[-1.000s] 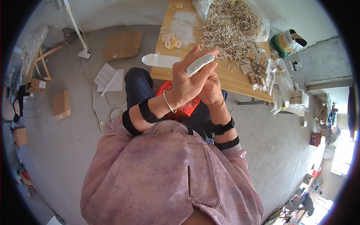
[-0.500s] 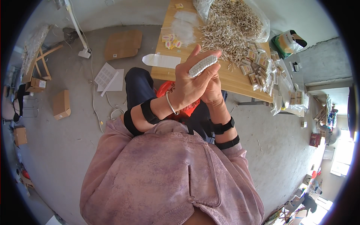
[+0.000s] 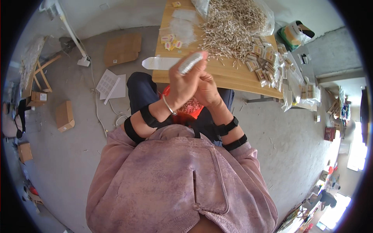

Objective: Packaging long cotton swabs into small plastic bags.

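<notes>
White bundle (image 3: 190,63) gripped in the left hand (image 3: 182,86), right hand (image 3: 208,91) close against it

The left hand is wrapped around the white bundle, its fingers and thumb closed along the sides; the bundle's pale upper face shows between them, tilted up toward the right and slightly blurred; the right hand sits just to the right of the left and touches it, its fingers curled; whether they also pinch the bundle cannot be told, since the left hand covers that spot; a light bracelet (image 3: 168,105) circles the left wrist, and black bands (image 3: 149,116) ring both forearms.

Both hands are raised over the near edge of a wooden table (image 3: 229,79); below them, between the person's legs, lies something red (image 3: 193,105), partly hidden by the wrists; just left of the left hand a white pointed strip (image 3: 159,63) lies on the table; beyond that hand, to the left, are small yellow-and-white cards (image 3: 168,39) and clear plastic sleeves (image 3: 182,30); beyond the right hand spreads a large heap of white-tipped sticks (image 3: 233,29), with clear plastic (image 3: 268,21) along its far right side; farther right of that hand, many small filled packets (image 3: 268,58) are piled near the table's right end.
</notes>
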`<control>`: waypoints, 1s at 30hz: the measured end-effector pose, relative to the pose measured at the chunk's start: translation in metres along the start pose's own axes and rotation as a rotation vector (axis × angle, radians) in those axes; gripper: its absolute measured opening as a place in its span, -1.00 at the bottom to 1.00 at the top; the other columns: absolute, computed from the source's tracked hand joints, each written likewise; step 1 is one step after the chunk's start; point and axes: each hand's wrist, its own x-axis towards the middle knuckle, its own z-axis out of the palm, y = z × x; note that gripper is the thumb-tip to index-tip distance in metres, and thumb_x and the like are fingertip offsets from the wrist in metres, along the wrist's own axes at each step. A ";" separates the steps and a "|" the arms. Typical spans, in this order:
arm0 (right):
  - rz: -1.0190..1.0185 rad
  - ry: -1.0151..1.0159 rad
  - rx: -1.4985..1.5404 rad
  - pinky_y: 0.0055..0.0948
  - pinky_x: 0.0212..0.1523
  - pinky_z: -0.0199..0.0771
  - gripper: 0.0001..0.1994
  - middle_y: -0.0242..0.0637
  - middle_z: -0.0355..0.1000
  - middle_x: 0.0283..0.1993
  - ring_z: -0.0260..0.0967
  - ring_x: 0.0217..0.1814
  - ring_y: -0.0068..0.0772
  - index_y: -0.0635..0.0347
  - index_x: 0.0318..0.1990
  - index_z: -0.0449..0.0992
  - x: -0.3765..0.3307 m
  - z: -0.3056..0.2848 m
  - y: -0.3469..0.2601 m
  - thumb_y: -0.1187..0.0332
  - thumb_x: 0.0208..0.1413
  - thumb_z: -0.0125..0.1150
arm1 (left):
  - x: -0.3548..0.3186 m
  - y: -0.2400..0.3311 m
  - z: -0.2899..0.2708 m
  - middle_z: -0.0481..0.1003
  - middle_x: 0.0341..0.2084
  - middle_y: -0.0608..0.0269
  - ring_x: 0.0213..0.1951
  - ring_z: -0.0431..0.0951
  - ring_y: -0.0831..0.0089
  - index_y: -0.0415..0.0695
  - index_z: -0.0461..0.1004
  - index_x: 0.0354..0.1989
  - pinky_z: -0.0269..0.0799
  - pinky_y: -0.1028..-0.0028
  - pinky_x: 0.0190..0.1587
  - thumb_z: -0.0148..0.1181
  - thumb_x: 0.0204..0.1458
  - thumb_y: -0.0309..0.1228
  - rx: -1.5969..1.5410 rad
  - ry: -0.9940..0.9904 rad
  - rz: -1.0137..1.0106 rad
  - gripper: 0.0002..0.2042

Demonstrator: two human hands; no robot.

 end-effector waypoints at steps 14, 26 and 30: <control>0.064 0.458 -1.187 -0.39 -0.10 0.37 -0.71 -0.24 0.46 -0.29 0.39 -0.20 -0.32 0.31 -0.16 0.47 0.024 -0.090 0.029 0.33 -0.02 0.18 | 0.033 -0.116 -0.091 0.48 -0.18 0.13 -0.09 0.48 0.31 -0.25 0.44 -0.13 0.44 0.38 -0.03 0.26 -0.03 -0.33 -0.366 0.328 -0.552 -0.67; -0.278 0.798 -2.032 -0.11 0.08 0.11 -0.65 -0.21 0.24 0.00 0.11 0.08 -0.06 0.15 -0.07 0.39 0.044 -0.136 0.023 0.22 -0.03 0.05 | 0.043 -0.166 -0.119 0.43 -0.10 0.10 -0.02 0.43 0.30 -0.28 0.39 -0.07 0.34 0.36 0.09 0.19 0.03 -0.33 -0.388 0.231 -0.784 -0.65; -0.255 0.775 -2.019 -0.11 0.11 0.07 -0.65 -0.20 0.19 0.02 0.08 0.13 -0.08 0.15 -0.05 0.34 0.042 -0.134 0.022 0.25 0.00 0.01 | 0.043 -0.169 -0.125 0.41 -0.06 0.09 0.02 0.41 0.29 -0.27 0.33 -0.01 0.31 0.35 0.12 0.17 0.05 -0.34 -0.409 0.259 -0.839 -0.63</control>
